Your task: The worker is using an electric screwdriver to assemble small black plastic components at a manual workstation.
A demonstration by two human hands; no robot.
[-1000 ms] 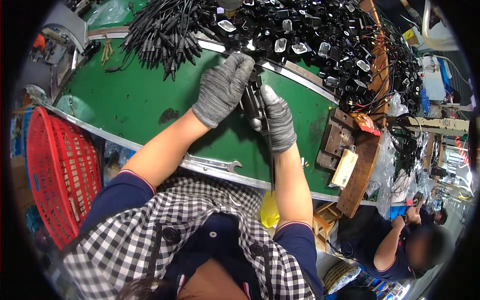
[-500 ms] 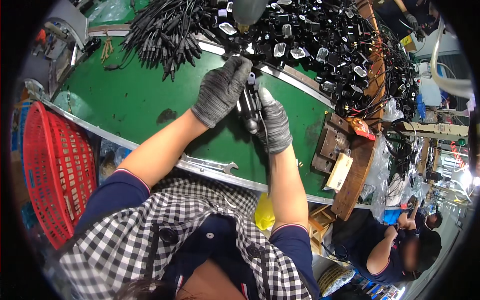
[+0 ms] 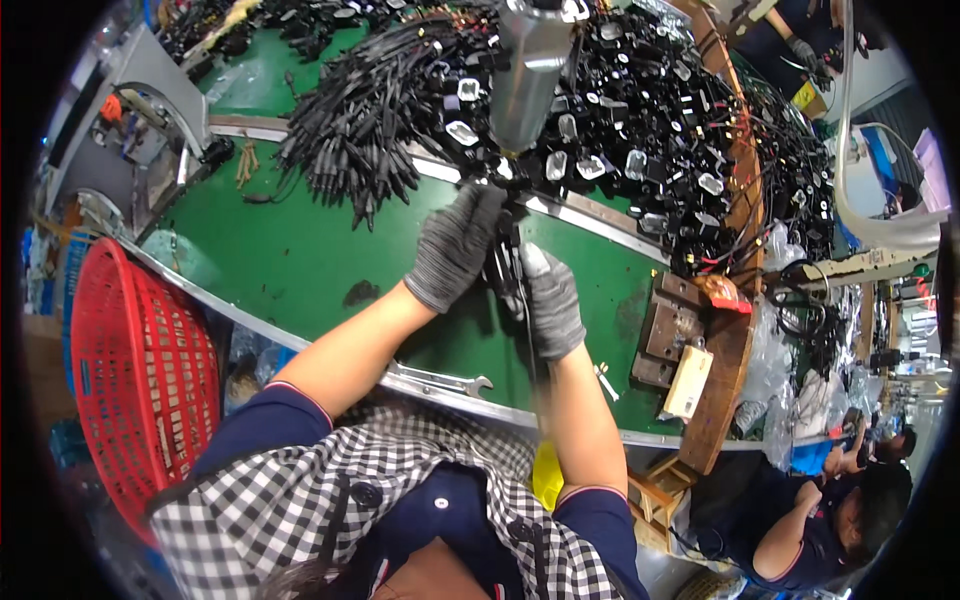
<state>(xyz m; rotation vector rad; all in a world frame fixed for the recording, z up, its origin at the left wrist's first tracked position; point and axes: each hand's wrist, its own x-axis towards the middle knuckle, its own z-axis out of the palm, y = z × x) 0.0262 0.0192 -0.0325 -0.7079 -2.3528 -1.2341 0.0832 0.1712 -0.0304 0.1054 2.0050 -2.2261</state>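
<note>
More of the metal cylinder [image 3: 525, 95] shows than half a second ago: the view has shifted so that the table and both hands sit lower, and the gap between the cylinder's tip and the left fingers looks smaller. Below that tip, the black part [image 3: 503, 272] is over the green table [image 3: 290, 260], between the two gloved hands. My right hand [image 3: 555, 308] is closed around the part's right side, thumb pointing up, and a thin cable [image 3: 531, 335] runs down past the wrist. My left hand [image 3: 455, 250] has its fingers bent together at the part's upper end; I cannot tell what they pinch, as the glove hides it. Beyond the hands lie a bundle of black cables [image 3: 350, 150] and a heap of small black parts [image 3: 620, 120]. A wrench [image 3: 440, 380] lies along the near edge, left of the right forearm; a brown metal block [image 3: 668, 330] sits to the right.
</note>
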